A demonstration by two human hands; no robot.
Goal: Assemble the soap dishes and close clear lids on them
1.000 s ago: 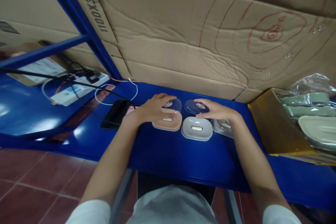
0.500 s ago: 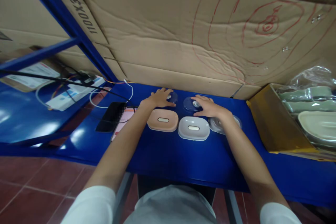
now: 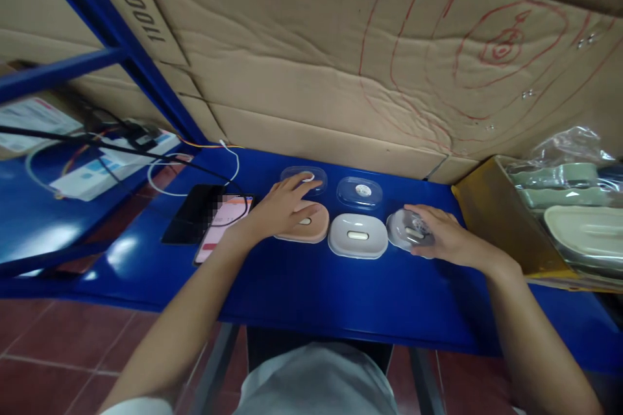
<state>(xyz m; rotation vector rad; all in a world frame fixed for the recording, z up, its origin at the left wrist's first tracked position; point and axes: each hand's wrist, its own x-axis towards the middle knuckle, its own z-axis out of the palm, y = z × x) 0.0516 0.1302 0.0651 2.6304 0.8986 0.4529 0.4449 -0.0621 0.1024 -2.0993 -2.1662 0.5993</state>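
On the blue table [image 3: 311, 292] lie a pink soap dish [image 3: 311, 228], a grey-white soap dish [image 3: 357, 236] and a clear lidded dish [image 3: 406, 230] in a row. Behind them sit two clear lids, one on the left [image 3: 302, 176] and one on the right [image 3: 359, 192]. My left hand [image 3: 282, 209] lies over the pink dish, fingers stretched, a fingertip touching the left clear lid. My right hand [image 3: 445, 240] curls its fingers round the clear dish at the right end of the row.
A black phone [image 3: 189, 220] and a second lit phone [image 3: 221, 224] lie left of the dishes, with cables and a power strip [image 3: 104, 165] beyond. A yellow box [image 3: 501, 227] with bagged green and cream dishes [image 3: 569, 207] stands right. Cardboard backs the table.
My right hand left the right clear lid and moved right and nearer, onto the clear dish. My left hand stays by the pink dish and left lid. The camera shifted slightly.
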